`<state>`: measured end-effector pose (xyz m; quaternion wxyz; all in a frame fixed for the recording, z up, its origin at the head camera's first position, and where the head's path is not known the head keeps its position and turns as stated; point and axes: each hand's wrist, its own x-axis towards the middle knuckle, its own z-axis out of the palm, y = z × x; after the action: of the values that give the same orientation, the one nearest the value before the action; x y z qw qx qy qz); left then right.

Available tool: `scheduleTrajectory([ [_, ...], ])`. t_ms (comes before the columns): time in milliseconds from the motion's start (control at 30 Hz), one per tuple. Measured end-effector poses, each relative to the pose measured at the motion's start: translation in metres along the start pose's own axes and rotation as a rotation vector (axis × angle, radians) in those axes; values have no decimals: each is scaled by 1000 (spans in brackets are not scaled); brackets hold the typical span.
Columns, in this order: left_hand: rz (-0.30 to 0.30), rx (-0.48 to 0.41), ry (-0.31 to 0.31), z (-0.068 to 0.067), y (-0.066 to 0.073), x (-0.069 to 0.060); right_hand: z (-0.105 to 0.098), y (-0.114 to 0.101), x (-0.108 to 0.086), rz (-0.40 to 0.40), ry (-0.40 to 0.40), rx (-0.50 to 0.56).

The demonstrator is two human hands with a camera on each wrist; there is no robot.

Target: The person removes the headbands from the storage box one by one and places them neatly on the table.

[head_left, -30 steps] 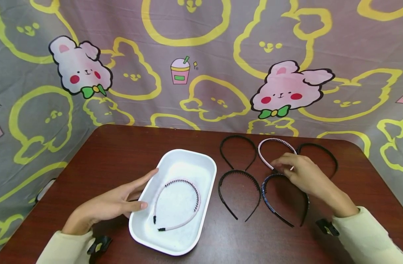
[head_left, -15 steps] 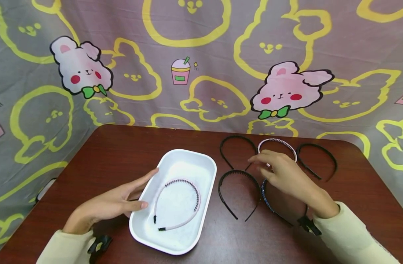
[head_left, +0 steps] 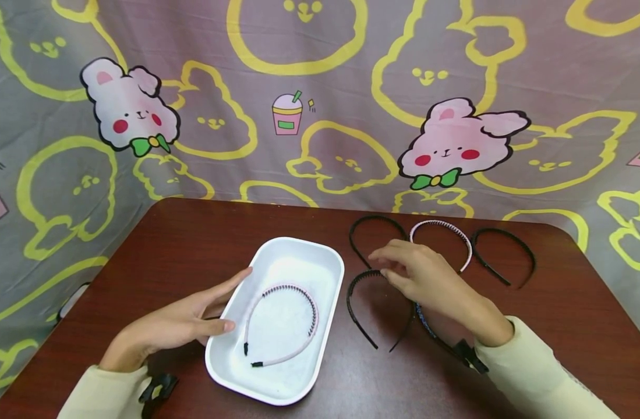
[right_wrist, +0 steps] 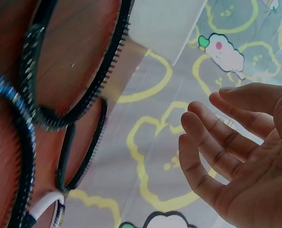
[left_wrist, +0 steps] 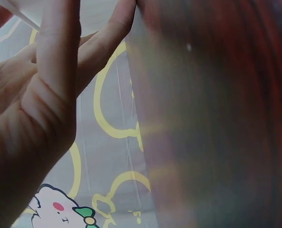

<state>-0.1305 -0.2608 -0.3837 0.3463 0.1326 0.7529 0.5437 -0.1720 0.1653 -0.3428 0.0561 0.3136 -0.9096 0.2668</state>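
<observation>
In the head view, my left hand holds the left side of a white tray, its thumb over the rim and its index finger along the outer edge. A pale pink toothed headband lies inside the tray. My right hand, fingers loosely bent and holding nothing, hovers over a black toothed headband. It partly covers that band and a blue glittery headband. In the right wrist view, the right hand is apart from the headbands, the nearest a dark beaded headband.
Behind lie a plain black headband, a pink-and-black headband and another black headband on the brown table. A patterned curtain hangs behind the table. A dark clip-like thing is at the left wrist.
My right hand has moved left, from the pink-and-black headband to above the black toothed one, with nothing in it. My left hand and the tray have stayed put.
</observation>
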Motion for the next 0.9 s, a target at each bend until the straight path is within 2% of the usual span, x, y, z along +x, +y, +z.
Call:
scheduleTrajectory([
  [467,-1,-14,-4,1,1,0,13,-21,15,-126,-4,-20],
  [767,7,-33,-22,1,-2,-1,21,-34,19,-104,-26,11],
  [900,21,-31,-32,1,-2,0,26,-39,21,-124,-31,7],
])
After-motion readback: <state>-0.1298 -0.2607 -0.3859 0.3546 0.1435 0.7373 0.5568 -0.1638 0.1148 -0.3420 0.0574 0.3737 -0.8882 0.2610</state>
